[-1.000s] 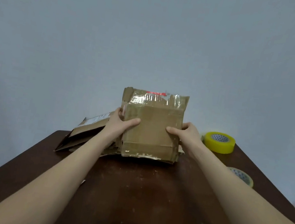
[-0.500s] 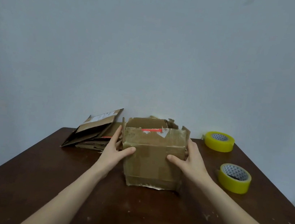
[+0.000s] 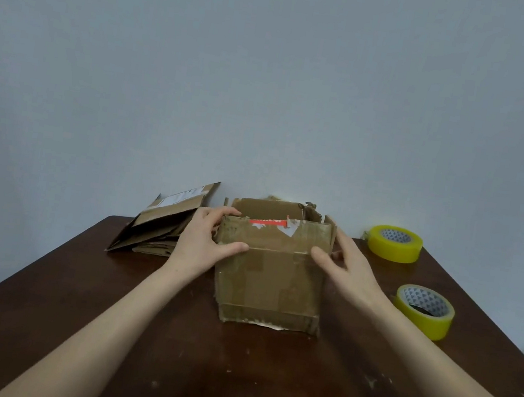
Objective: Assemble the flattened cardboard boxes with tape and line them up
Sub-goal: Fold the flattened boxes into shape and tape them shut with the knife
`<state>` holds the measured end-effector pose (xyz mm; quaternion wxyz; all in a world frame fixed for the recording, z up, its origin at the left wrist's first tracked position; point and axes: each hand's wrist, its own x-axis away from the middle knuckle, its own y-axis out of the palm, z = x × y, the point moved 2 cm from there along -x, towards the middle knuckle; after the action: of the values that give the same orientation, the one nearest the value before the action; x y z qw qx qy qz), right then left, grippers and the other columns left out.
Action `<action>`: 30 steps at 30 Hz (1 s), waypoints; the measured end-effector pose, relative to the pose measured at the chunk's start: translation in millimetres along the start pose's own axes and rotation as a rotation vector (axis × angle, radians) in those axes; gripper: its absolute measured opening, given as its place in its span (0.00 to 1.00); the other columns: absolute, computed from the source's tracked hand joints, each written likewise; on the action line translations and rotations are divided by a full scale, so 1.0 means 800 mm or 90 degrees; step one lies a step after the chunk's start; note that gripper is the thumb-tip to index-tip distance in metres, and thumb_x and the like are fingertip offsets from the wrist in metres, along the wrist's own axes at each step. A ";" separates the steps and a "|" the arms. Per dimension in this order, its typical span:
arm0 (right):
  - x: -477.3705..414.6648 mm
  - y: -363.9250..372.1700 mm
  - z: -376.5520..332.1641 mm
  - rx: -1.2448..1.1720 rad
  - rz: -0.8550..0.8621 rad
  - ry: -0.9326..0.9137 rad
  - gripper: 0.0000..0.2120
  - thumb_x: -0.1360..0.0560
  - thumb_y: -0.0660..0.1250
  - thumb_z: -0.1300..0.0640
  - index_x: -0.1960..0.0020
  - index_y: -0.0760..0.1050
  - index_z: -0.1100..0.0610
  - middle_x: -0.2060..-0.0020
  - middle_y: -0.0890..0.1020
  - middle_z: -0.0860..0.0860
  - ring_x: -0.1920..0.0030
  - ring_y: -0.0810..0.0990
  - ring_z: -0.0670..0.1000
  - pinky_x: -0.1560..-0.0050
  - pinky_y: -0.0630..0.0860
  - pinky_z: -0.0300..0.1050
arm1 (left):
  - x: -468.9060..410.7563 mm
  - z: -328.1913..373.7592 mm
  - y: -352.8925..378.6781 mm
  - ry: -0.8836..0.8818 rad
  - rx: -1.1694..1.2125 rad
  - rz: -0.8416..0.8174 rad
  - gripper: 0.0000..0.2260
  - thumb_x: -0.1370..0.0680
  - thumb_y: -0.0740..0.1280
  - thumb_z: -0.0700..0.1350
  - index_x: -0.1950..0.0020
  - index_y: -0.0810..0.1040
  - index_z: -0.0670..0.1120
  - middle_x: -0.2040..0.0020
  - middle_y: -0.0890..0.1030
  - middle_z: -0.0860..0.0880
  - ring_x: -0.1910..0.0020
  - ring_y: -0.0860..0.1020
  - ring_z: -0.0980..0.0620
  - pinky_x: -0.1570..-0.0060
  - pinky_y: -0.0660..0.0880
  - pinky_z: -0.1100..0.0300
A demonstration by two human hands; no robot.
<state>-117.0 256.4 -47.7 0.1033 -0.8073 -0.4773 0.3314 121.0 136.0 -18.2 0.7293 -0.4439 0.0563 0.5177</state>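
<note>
Clasping box [image 3: 269,280] sides, left hand [image 3: 202,240], right hand [image 3: 349,271], flattened boxes [image 3: 162,224] left, near tape roll [image 3: 425,310], far tape roll [image 3: 394,247] right

Dark brown table [image 3: 101,327], scuffed top. Cardboard box [image 3: 269,283] stands upright mid-table, top open. Flattened cardboard stack [image 3: 162,224] at far left. On the right: far tape roll [image 3: 394,244], near tape roll [image 3: 424,312], both yellow and lying flat.
</note>
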 end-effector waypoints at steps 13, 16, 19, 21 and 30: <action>-0.086 -0.048 -0.076 0.139 -0.037 0.239 0.07 0.30 0.69 0.59 0.61 0.80 0.63 0.75 0.74 0.54 0.75 0.70 0.50 0.73 0.67 0.38 | -0.011 0.008 -0.019 0.008 -0.027 -0.031 0.10 0.32 0.77 0.45 0.61 0.77 0.48 0.35 0.72 0.52 0.39 0.70 0.59 0.40 0.67 0.63; -0.078 -0.059 -0.065 0.151 -0.006 0.282 0.08 0.30 0.66 0.65 0.68 0.76 0.64 0.77 0.75 0.55 0.78 0.69 0.49 0.76 0.66 0.38 | 0.000 0.000 -0.026 -0.003 0.072 -0.023 0.10 0.31 0.76 0.41 0.64 0.75 0.43 0.33 0.71 0.58 0.35 0.69 0.63 0.42 0.67 0.68; -0.061 -0.057 -0.044 -0.052 0.027 0.351 0.11 0.26 0.61 0.69 0.66 0.74 0.65 0.77 0.78 0.59 0.78 0.75 0.51 0.75 0.72 0.40 | 0.010 0.000 -0.022 0.007 0.099 -0.001 0.11 0.29 0.74 0.38 0.64 0.73 0.42 0.34 0.72 0.58 0.40 0.70 0.71 0.52 0.66 0.79; -0.052 -0.052 -0.042 -0.213 0.054 0.365 0.06 0.24 0.62 0.69 0.58 0.75 0.69 0.69 0.80 0.62 0.77 0.79 0.52 0.76 0.76 0.39 | 0.009 0.002 -0.019 0.024 0.092 0.004 0.10 0.29 0.73 0.38 0.64 0.72 0.42 0.34 0.74 0.58 0.39 0.70 0.70 0.51 0.67 0.77; -0.038 -0.024 -0.053 -0.202 -0.030 0.204 0.17 0.20 0.61 0.46 0.42 0.79 0.58 0.55 0.78 0.49 0.61 0.75 0.43 0.64 0.73 0.34 | 0.008 0.007 0.001 0.040 0.097 -0.132 0.04 0.26 0.69 0.52 0.53 0.76 0.59 0.36 0.77 0.59 0.37 0.73 0.62 0.38 0.69 0.57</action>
<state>-113.7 247.1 6.7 0.0571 -0.8446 -0.5194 0.1171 121.3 144.6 -18.9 0.8085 -0.4067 0.0722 0.4191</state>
